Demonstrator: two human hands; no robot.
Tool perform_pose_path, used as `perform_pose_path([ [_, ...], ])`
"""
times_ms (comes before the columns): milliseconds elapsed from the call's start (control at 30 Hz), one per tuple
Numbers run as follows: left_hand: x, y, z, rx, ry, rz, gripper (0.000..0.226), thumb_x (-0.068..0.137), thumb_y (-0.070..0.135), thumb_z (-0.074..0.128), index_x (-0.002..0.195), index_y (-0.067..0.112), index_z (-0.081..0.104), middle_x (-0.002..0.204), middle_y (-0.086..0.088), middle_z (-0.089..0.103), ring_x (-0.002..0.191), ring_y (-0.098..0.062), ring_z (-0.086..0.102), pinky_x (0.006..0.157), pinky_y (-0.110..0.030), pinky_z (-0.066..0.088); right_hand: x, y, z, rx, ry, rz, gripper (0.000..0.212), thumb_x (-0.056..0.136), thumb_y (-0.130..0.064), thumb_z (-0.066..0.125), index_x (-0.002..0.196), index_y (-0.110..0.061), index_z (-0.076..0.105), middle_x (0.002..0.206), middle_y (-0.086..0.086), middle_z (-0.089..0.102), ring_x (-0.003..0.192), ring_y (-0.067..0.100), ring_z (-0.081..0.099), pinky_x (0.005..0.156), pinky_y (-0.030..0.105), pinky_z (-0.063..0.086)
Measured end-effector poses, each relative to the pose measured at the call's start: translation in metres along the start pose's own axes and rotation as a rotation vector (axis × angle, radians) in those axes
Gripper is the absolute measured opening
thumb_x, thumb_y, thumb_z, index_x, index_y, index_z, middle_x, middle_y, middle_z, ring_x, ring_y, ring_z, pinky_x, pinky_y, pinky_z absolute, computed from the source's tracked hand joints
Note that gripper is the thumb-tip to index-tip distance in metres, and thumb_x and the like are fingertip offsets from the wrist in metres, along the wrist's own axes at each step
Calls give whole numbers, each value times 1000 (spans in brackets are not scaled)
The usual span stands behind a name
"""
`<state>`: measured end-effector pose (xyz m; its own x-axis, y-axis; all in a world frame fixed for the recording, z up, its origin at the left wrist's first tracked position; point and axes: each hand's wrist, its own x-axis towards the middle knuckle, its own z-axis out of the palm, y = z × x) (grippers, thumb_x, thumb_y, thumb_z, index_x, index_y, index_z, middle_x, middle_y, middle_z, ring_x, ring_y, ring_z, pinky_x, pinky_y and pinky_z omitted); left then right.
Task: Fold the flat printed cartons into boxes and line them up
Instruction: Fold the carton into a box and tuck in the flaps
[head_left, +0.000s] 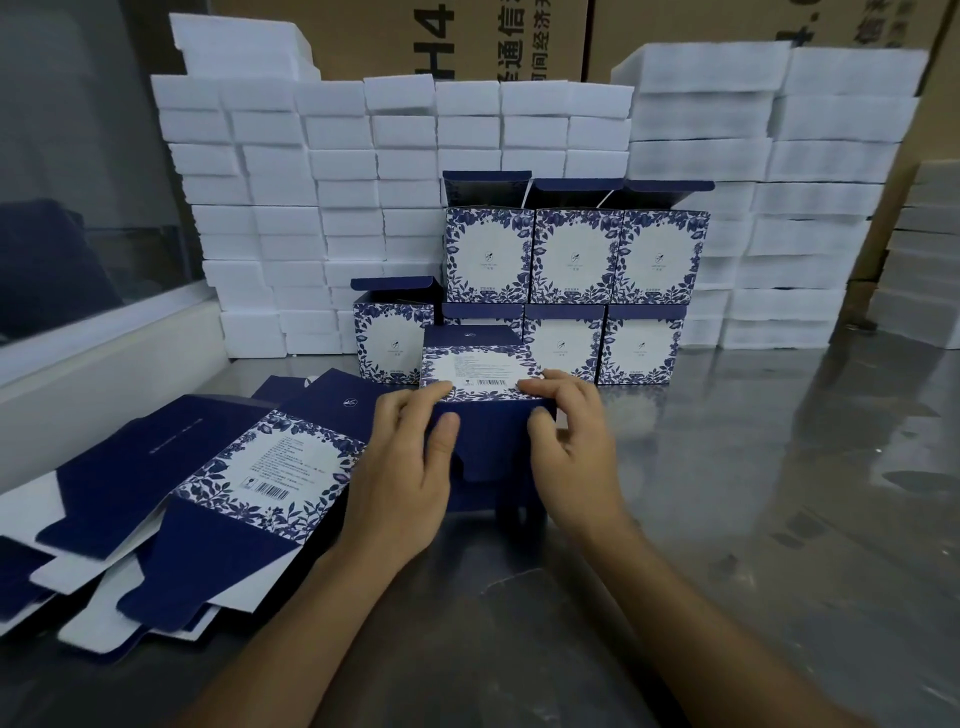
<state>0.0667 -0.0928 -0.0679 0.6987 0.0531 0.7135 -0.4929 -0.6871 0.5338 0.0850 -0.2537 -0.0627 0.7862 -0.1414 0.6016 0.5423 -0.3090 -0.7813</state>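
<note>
A blue-and-white floral carton (483, 410) lies on its side in the middle of the steel table, its dark blue bottom flaps facing me. My left hand (410, 467) grips its left side, thumb on the blue flap and fingers over the printed top face. My right hand (571, 441) grips the right side the same way. A pile of flat printed cartons (197, 499) is spread on the table to the left. Behind the carton stand several folded boxes (571, 260) in two stacked rows, lids open.
Stacks of white foam blocks (311, 208) form a wall behind the boxes and at the right (779, 208). Brown shipping cartons (519, 36) rise behind them. A glass panel with a white sill (104, 353) borders the left. The steel table (779, 493) extends right.
</note>
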Motion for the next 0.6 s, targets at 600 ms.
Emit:
perform_pose_path([
  [600,2,15,1,47,152,6,21,98,22,54,111,17,70,95,0,55,79,-14,55,63,-31,44,-15,-22,25,-477,64,-271,10,94,-26,64,97,-28,73,113,-11,64,113,19,51,91,46,37],
])
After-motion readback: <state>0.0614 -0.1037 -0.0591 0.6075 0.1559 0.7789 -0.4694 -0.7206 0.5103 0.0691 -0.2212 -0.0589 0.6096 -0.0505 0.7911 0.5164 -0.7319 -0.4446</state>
